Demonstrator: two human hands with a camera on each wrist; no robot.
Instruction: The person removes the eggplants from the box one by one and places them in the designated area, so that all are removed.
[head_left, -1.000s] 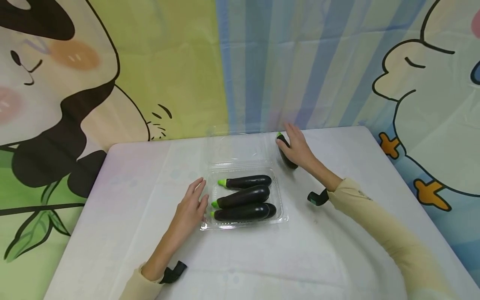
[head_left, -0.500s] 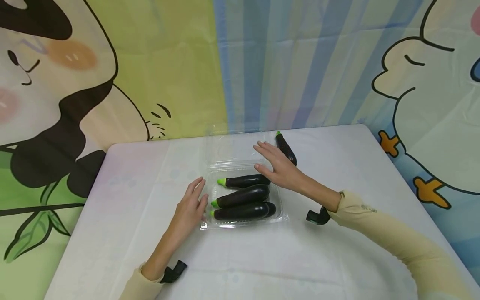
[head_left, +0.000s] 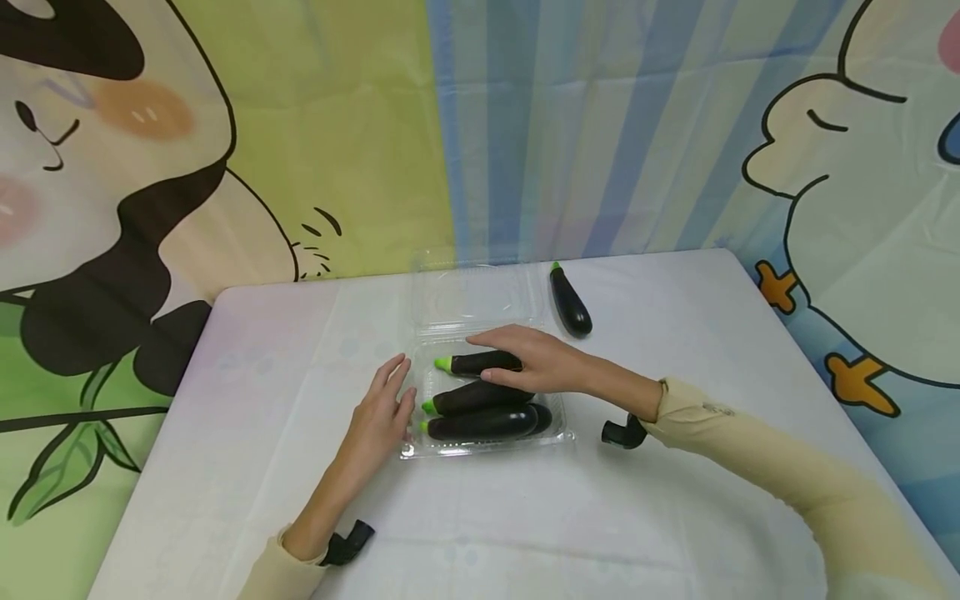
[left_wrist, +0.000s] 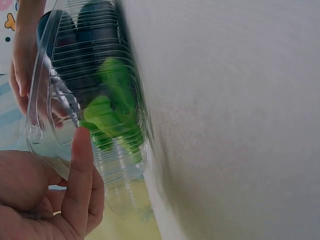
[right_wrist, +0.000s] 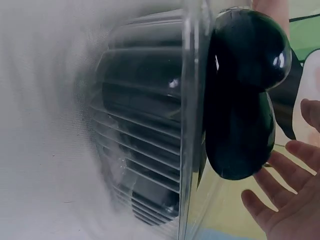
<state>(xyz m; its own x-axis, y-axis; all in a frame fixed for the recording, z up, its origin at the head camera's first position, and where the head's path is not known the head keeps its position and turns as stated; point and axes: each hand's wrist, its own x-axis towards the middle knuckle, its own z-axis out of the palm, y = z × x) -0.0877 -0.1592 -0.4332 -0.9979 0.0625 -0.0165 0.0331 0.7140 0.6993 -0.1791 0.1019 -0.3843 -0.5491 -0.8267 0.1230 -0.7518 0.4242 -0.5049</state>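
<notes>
Cartoon-patterned backdrop (head_left: 360,125) behind white table (head_left: 480,517)

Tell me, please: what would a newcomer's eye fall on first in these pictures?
Probably the glossy dark eggplants with green ends, in the clear plastic box on the white table, partly under the right hand. Another eggplant lies alone right of the open lid. Behind, big cartoon figures stand on the backdrop.

Container (head_left: 457,452) from above, left and right

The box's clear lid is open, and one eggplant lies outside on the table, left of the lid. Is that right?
Not quite: that eggplant, outside on the table, lies right of the open lid, as the head view shows.
</notes>
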